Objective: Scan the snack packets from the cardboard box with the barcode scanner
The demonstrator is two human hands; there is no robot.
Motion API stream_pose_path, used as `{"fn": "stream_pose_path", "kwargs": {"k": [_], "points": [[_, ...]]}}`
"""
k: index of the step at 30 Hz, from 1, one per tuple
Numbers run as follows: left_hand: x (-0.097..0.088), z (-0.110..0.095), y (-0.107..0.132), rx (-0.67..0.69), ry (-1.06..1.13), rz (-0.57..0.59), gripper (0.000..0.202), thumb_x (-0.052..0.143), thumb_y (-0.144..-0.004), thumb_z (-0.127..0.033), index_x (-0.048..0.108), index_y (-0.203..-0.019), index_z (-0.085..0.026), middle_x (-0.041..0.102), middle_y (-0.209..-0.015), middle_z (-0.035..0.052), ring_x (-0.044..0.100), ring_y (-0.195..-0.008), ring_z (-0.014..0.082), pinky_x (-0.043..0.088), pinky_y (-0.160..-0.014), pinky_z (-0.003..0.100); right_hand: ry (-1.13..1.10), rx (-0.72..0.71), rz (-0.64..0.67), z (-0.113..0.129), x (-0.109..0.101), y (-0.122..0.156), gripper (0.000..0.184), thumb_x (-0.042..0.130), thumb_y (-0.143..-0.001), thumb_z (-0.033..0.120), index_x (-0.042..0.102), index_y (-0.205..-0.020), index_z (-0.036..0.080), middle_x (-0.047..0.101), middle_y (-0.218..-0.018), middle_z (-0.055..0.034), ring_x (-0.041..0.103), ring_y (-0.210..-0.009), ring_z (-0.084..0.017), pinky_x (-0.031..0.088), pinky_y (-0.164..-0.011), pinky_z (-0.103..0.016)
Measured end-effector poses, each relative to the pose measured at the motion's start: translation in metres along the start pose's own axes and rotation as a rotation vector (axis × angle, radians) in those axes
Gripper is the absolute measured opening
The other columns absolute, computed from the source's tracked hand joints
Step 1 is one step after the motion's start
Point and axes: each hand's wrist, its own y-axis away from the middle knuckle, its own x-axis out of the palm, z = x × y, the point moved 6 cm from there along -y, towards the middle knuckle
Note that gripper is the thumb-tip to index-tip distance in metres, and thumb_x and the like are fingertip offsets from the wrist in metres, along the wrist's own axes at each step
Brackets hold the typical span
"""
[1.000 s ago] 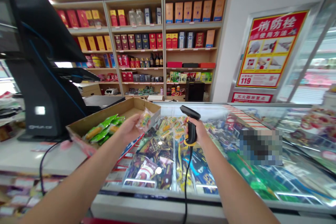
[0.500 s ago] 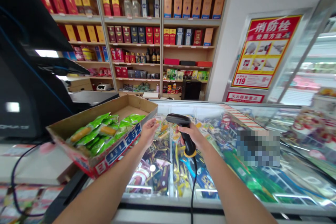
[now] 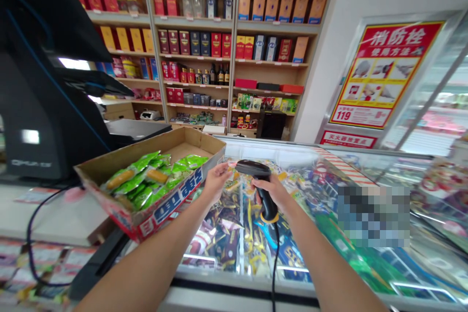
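We hold a black plastic handheld barcode scanner with a yellow-trimmed base [image 3: 269, 200] above a glass-topped white display freezer [image 3: 307, 280]. Its head points left, the head's long axis nearly level and dipping slightly rightward; the handle slants down and a little right, trailing a thin black cable [image 3: 276, 258]. Our right hand [image 3: 275, 190] is wrapped firmly around that handle. Just off the scanner's nose, our left hand [image 3: 216, 181] pinches a small clear-and-pink plastic packet [image 3: 231, 162], mostly hidden from us. Left of that hand, an open brown cardboard box with a red, white and blue side [image 3: 175, 208] lies lengthwise from lower left to upper right, containing shiny green plastic snack packets [image 3: 141, 183].
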Motion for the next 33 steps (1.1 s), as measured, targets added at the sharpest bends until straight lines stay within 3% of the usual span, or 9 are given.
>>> {"fn": "stream_pose_path", "kwargs": {"k": [7,11,16,18,21,24,27,33], "points": [[0.002,-0.003,0.001,0.001,-0.012,0.016,0.040,0.085,-0.043,-0.019,0.072,-0.080,-0.014,0.072,-0.079,0.0050,0.064,-0.075,0.0157,0.048,-0.074,0.028,0.015,0.002,0.010,0.000,0.000,0.000,0.024,0.070,-0.066,0.037,0.061,-0.067,0.015,0.062,-0.055,-0.0013,0.055,-0.033,-0.014,0.043,-0.034,-0.024],[0.003,-0.004,0.004,-0.034,-0.011,-0.011,0.039,0.084,-0.041,-0.020,0.070,-0.078,-0.016,0.069,-0.071,0.0025,0.063,-0.071,0.0166,0.047,-0.069,0.028,-0.005,0.031,-0.068,0.003,-0.010,0.000,0.024,0.070,-0.066,0.038,0.062,-0.069,0.015,0.063,-0.051,-0.0015,0.054,-0.033,-0.014,0.042,-0.032,-0.024],[0.009,-0.001,0.004,-0.137,0.011,0.043,0.033,0.080,-0.043,-0.019,0.068,-0.074,-0.016,0.061,-0.059,-0.0019,0.055,-0.054,0.0110,0.042,-0.056,0.024,-0.061,0.059,-0.296,0.014,-0.051,-0.001,0.019,0.070,-0.067,0.033,0.062,-0.064,0.016,0.063,-0.051,-0.0024,0.053,-0.032,-0.014,0.041,-0.031,-0.024],[0.014,0.001,0.002,-0.159,0.003,0.056,0.033,0.079,-0.044,-0.018,0.068,-0.074,-0.015,0.061,-0.059,-0.0016,0.052,-0.051,0.0090,0.038,-0.051,0.021,-0.102,0.080,-0.372,0.015,-0.069,-0.002,0.020,0.069,-0.069,0.032,0.061,-0.062,0.016,0.058,-0.044,-0.0013,0.051,-0.030,-0.014,0.041,-0.030,-0.025],[0.025,0.004,-0.006,-0.166,-0.007,0.069,0.036,0.079,-0.044,-0.017,0.067,-0.078,-0.014,0.063,-0.064,-0.0005,0.052,-0.051,0.0081,0.034,-0.049,0.020,-0.179,0.056,-0.455,0.015,-0.091,-0.002,0.019,0.068,-0.071,0.032,0.060,-0.063,0.016,0.060,-0.048,-0.0016,0.051,-0.030,-0.013,0.041,-0.030,-0.025],[0.045,0.015,-0.018,-0.195,-0.026,0.093,0.036,0.078,-0.046,-0.016,0.066,-0.080,-0.013,0.063,-0.065,-0.0003,0.053,-0.053,0.0090,0.034,-0.049,0.020,-0.229,0.003,-0.452,0.015,-0.098,-0.004,0.019,0.069,-0.070,0.031,0.060,-0.066,0.016,0.063,-0.056,-0.0017,0.054,-0.033,-0.013,0.043,-0.031,-0.026],[0.063,0.025,-0.032,-0.198,-0.058,0.034,0.037,0.075,-0.048,-0.009,0.064,-0.084,-0.013,0.062,-0.067,0.0002,0.053,-0.054,0.0091,0.036,-0.052,0.021,-0.239,-0.014,-0.441,0.016,-0.096,-0.004,0.019,0.069,-0.070,0.032,0.060,-0.066,0.016,0.063,-0.057,-0.0011,0.054,-0.034,-0.013,0.045,-0.032,-0.026],[0.078,0.020,-0.054,-0.029,-0.237,-0.106,0.038,0.061,-0.047,0.010,0.060,-0.076,-0.015,0.063,-0.076,0.0036,0.062,-0.076,0.0148,0.047,-0.077,0.028,-0.241,0.013,-0.453,0.022,-0.083,-0.001,0.019,0.068,-0.069,0.032,0.059,-0.064,0.017,0.062,-0.051,-0.0015,0.051,-0.032,-0.013,0.042,-0.032,-0.025]]}}
